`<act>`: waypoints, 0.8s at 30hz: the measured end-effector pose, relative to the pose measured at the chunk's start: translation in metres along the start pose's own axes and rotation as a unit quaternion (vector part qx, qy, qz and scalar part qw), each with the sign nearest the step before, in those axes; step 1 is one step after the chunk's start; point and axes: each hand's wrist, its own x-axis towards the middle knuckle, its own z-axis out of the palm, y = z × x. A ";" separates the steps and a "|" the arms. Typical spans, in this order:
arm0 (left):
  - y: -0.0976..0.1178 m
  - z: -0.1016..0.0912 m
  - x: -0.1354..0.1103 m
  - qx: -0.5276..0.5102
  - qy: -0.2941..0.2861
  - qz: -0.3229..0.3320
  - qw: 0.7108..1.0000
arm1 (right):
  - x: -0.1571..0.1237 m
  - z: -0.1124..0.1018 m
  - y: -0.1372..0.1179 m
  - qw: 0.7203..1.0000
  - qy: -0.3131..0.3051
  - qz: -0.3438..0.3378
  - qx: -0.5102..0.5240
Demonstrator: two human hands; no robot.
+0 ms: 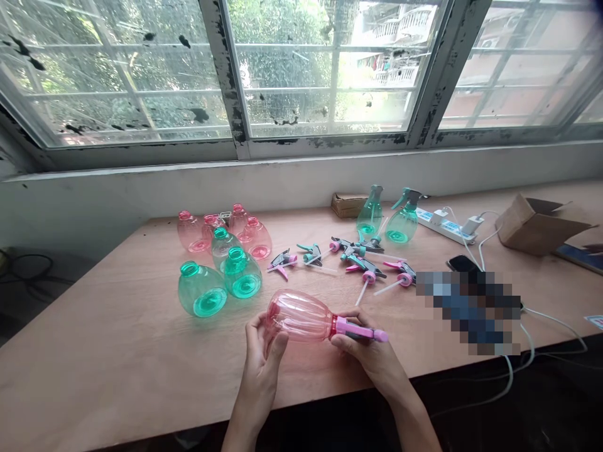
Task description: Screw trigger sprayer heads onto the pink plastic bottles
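A pink bottle [299, 316] lies sideways between two bare hands, over the front part of a wooden table [117, 351], its neck toward the right. The left hand [261, 351] wraps the base, thumb in front and fingers behind. The right hand [362, 344] pinches the pink-and-grey spray head [360, 329] at the bottle's neck, thumb on the near side; whether the head is fully tightened I cannot tell.

Just beyond, loose spray heads [354, 251] in pink, teal and grey lie scattered, several with clear tubes. To their left stand three green bottles [242, 276], with four pink bottles [257, 242] behind, all topless. Two green sprayers [402, 226] stand at the back, near a small box [346, 205] and a white power strip [443, 226]. An open carton [532, 226] sits farther right. Windows [282, 69] span the wall behind.
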 end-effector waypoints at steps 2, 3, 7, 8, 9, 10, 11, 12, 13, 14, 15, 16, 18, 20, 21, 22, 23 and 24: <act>0.000 0.000 0.002 -0.003 0.022 0.001 1.000 | -0.002 -0.001 -0.001 1.000 -0.026 0.009 -0.001; -0.001 -0.001 0.003 -0.002 0.032 0.000 0.999 | -0.003 -0.002 -0.001 0.999 -0.045 0.007 -0.004; -0.002 -0.004 0.005 0.008 0.056 0.005 0.998 | -0.005 -0.003 -0.001 0.995 -0.093 -0.018 -0.029; -0.002 -0.004 0.006 0.010 0.058 0.009 0.998 | -0.005 -0.003 -0.002 0.995 -0.091 -0.017 -0.032; -0.003 -0.004 0.006 0.011 0.058 0.012 0.998 | -0.005 -0.002 -0.002 0.996 -0.083 -0.012 -0.032; -0.003 -0.004 0.006 0.012 0.057 0.016 0.998 | -0.005 -0.001 -0.003 0.997 -0.074 -0.006 -0.029; -0.003 -0.004 0.006 0.015 0.054 0.019 0.998 | -0.005 0.000 -0.003 0.998 -0.065 -0.002 -0.022; -0.003 -0.004 0.006 0.021 0.046 0.020 0.999 | -0.004 0.002 -0.003 0.998 -0.057 -0.001 -0.013; -0.002 -0.004 0.006 0.027 0.035 0.016 0.999 | -0.003 0.003 -0.002 0.999 -0.052 -0.002 -0.005; -0.001 -0.004 0.006 0.035 0.022 0.007 0.999 | -0.003 0.004 -0.002 0.999 -0.047 -0.004 0.003; 0.000 -0.004 0.006 0.042 0.010 -0.002 0.999 | -0.002 0.004 -0.001 0.999 -0.043 -0.007 0.008; 0.001 -0.004 0.005 0.047 0.000 -0.012 0.999 | -0.002 0.005 0.000 0.999 -0.039 -0.010 0.011; 0.004 -0.004 0.005 0.049 -0.012 -0.025 0.998 | -0.001 0.005 0.001 0.999 -0.030 -0.016 0.014; 0.005 -0.004 0.004 0.047 -0.017 -0.020 0.999 | 0.000 0.004 0.001 0.999 -0.027 -0.020 0.015; 0.005 -0.004 0.004 0.045 -0.017 -0.014 0.999 | -0.001 0.003 0.001 0.999 -0.028 -0.019 0.013; 0.004 -0.004 0.004 0.043 -0.015 -0.008 0.999 | -0.001 0.002 0.001 0.999 -0.031 -0.014 0.008; 0.003 -0.004 0.004 0.040 -0.009 0.001 0.999 | -0.001 0.001 0.001 0.999 -0.037 -0.012 -0.001; 0.002 -0.005 0.004 0.032 -0.001 0.009 0.999 | -0.002 0.000 0.001 0.999 -0.047 -0.017 -0.015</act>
